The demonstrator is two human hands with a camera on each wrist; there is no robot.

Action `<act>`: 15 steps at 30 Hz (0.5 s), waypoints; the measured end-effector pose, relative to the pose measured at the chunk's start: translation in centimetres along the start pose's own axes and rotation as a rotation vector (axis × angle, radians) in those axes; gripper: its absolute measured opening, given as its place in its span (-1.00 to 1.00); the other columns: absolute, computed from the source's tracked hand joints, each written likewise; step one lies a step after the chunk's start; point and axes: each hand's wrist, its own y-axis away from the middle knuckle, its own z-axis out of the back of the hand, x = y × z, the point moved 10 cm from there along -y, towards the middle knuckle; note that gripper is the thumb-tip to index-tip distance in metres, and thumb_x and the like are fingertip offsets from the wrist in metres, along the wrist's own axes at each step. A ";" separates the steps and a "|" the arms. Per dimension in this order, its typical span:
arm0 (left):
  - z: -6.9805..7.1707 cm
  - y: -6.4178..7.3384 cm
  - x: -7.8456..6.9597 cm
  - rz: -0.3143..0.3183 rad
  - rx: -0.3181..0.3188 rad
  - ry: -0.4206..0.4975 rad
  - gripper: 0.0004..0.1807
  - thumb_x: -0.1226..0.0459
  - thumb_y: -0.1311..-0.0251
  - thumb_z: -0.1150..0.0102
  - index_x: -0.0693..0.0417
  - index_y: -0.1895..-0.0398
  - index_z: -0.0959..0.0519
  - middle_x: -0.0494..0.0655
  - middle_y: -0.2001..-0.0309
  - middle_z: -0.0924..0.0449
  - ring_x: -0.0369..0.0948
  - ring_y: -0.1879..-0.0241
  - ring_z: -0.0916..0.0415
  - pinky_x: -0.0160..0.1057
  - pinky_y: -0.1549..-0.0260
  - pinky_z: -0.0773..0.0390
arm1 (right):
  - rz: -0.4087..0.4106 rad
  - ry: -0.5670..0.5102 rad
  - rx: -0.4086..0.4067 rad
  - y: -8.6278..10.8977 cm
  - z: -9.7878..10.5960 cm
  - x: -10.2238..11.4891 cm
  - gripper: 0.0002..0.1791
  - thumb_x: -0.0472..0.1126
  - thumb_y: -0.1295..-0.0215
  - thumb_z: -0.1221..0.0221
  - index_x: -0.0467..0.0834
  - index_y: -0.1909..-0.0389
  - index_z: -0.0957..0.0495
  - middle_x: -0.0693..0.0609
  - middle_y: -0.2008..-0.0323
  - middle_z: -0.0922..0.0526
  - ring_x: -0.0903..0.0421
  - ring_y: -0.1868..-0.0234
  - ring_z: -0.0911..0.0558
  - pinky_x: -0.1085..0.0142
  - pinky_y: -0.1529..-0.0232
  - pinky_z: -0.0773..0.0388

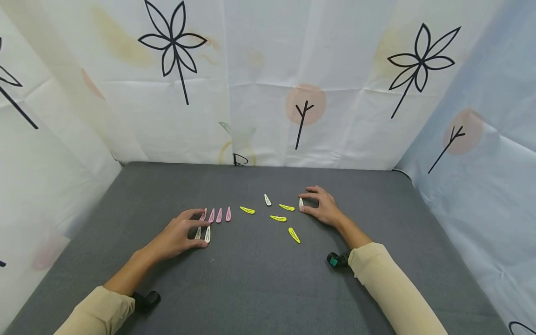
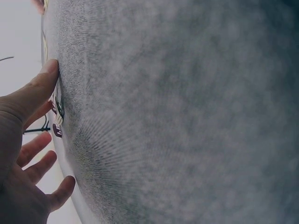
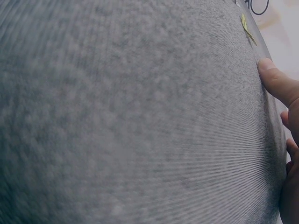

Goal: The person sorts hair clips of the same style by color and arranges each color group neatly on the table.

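My left hand (image 1: 177, 235) rests low over the cloth, pinching a white hair clip (image 1: 207, 234) end to end between thumb and forefinger. Another white hair clip (image 1: 198, 233) lies just beside it, partly within the curve of that hand. Above these, a row of several pink hair clips (image 1: 219, 215) stands side by side, the leftmost partly behind the fingers. Over on the right, my right hand (image 1: 321, 206) holds a white hair clip (image 1: 301, 203) by its ends with thumb and forefinger. In the right wrist view, the thumb (image 3: 275, 79) is near the cloth and the clip is hidden.
Several yellow hair clips (image 1: 278, 218) lie scattered between the hands, with a loose white hair clip (image 1: 268, 200) behind them. Grey cloth covers the table (image 1: 251, 288). A patterned white curtain (image 1: 268, 56) encloses the back and sides.
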 end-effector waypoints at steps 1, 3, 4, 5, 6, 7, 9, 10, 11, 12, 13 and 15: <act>0.0 0.0 0.0 0.002 0.000 0.002 -0.41 0.07 0.04 -0.55 0.08 -0.09 -0.68 0.20 -0.33 -0.37 0.20 -0.32 -0.27 0.40 -0.12 -0.25 | -0.002 -0.003 0.001 0.0 0.0 0.0 -0.52 -0.18 -0.26 -0.35 -0.24 -0.17 -0.59 -0.31 -0.37 -0.33 -0.32 -0.49 -0.08 -0.31 -0.36 0.09; 0.0 0.1 0.1 0.008 0.001 0.008 -0.41 0.08 0.04 -0.55 0.08 -0.09 -0.68 0.20 -0.33 -0.37 0.20 -0.33 -0.27 0.40 -0.13 -0.25 | -0.004 -0.005 0.004 0.0 -0.1 -0.1 -0.52 -0.18 -0.26 -0.35 -0.23 -0.18 -0.59 -0.30 -0.37 -0.33 -0.30 -0.49 -0.07 -0.30 -0.36 0.10; 0.0 0.1 0.1 0.009 0.000 0.010 -0.42 0.08 0.05 -0.55 0.08 -0.09 -0.68 0.20 -0.33 -0.37 0.20 -0.32 -0.27 0.40 -0.13 -0.25 | -0.004 -0.003 0.005 0.0 -0.1 -0.1 -0.52 -0.18 -0.26 -0.35 -0.23 -0.18 -0.59 -0.30 -0.37 -0.33 -0.30 -0.49 -0.07 -0.30 -0.36 0.10; 0.1 0.1 0.1 0.007 -0.001 0.011 -0.42 0.07 0.05 -0.55 0.07 -0.09 -0.68 0.20 -0.32 -0.37 0.20 -0.32 -0.27 0.40 -0.12 -0.25 | -0.003 0.000 0.005 0.0 -0.1 -0.1 -0.52 -0.17 -0.26 -0.35 -0.23 -0.18 -0.59 -0.30 -0.37 -0.33 -0.31 -0.49 -0.07 -0.30 -0.36 0.10; 0.1 0.1 0.0 0.006 -0.002 0.011 -0.42 0.07 0.05 -0.55 0.07 -0.09 -0.68 0.19 -0.32 -0.37 0.20 -0.32 -0.28 0.39 -0.12 -0.26 | -0.002 0.001 0.004 0.0 -0.1 -0.1 -0.52 -0.18 -0.26 -0.35 -0.23 -0.18 -0.59 -0.30 -0.37 -0.33 -0.31 -0.49 -0.08 -0.30 -0.36 0.09; 0.1 0.1 0.0 0.004 -0.004 0.011 -0.42 0.08 0.05 -0.55 0.07 -0.09 -0.68 0.19 -0.32 -0.37 0.20 -0.32 -0.28 0.39 -0.12 -0.26 | -0.001 0.002 0.004 0.0 -0.1 -0.1 -0.52 -0.18 -0.26 -0.35 -0.23 -0.18 -0.59 -0.30 -0.37 -0.33 -0.31 -0.48 -0.08 -0.30 -0.36 0.09; 0.1 0.1 0.0 -0.002 -0.009 0.004 -0.42 0.07 0.05 -0.55 0.06 -0.08 -0.69 0.19 -0.32 -0.38 0.20 -0.31 -0.28 0.38 -0.11 -0.27 | -0.001 0.005 0.003 0.0 -0.1 -0.1 -0.52 -0.18 -0.25 -0.36 -0.23 -0.18 -0.59 -0.30 -0.37 -0.33 -0.31 -0.48 -0.10 -0.30 -0.36 0.08; 0.0 0.1 0.0 -0.004 -0.010 0.003 -0.42 0.07 0.05 -0.55 0.06 -0.08 -0.69 0.19 -0.32 -0.38 0.20 -0.31 -0.29 0.38 -0.11 -0.28 | -0.001 0.006 0.003 0.0 0.0 -0.1 -0.52 -0.18 -0.25 -0.36 -0.23 -0.18 -0.59 -0.30 -0.37 -0.33 -0.31 -0.48 -0.11 -0.30 -0.36 0.08; 0.0 0.1 0.0 -0.004 -0.011 0.000 -0.42 0.07 0.05 -0.55 0.06 -0.09 -0.69 0.19 -0.32 -0.38 0.20 -0.31 -0.29 0.38 -0.11 -0.28 | -0.001 0.007 0.003 0.0 0.0 0.0 -0.52 -0.18 -0.25 -0.36 -0.23 -0.18 -0.59 -0.30 -0.37 -0.33 -0.31 -0.47 -0.11 -0.31 -0.35 0.08; 0.0 0.2 0.0 -0.003 -0.009 -0.001 -0.41 0.07 0.05 -0.55 0.06 -0.09 -0.68 0.18 -0.32 -0.38 0.20 -0.32 -0.28 0.37 -0.11 -0.28 | -0.002 0.008 0.003 0.0 0.0 0.0 -0.52 -0.18 -0.25 -0.36 -0.23 -0.18 -0.59 -0.30 -0.37 -0.33 -0.30 -0.47 -0.12 -0.31 -0.35 0.08; 0.0 0.2 0.0 -0.002 -0.006 -0.001 -0.41 0.07 0.05 -0.55 0.06 -0.10 -0.68 0.18 -0.32 -0.38 0.20 -0.32 -0.28 0.38 -0.11 -0.28 | -0.002 0.007 0.004 0.0 -0.1 -0.1 -0.52 -0.18 -0.25 -0.36 -0.23 -0.18 -0.59 -0.30 -0.37 -0.33 -0.30 -0.47 -0.12 -0.31 -0.35 0.08; 0.1 0.2 0.0 0.004 0.002 0.007 -0.40 0.06 0.05 -0.55 0.06 -0.10 -0.68 0.19 -0.33 -0.37 0.20 -0.32 -0.27 0.37 -0.13 -0.28 | -0.004 0.009 0.004 0.0 -0.1 -0.1 -0.52 -0.18 -0.25 -0.36 -0.23 -0.18 -0.59 -0.30 -0.37 -0.33 -0.30 -0.47 -0.12 -0.30 -0.35 0.07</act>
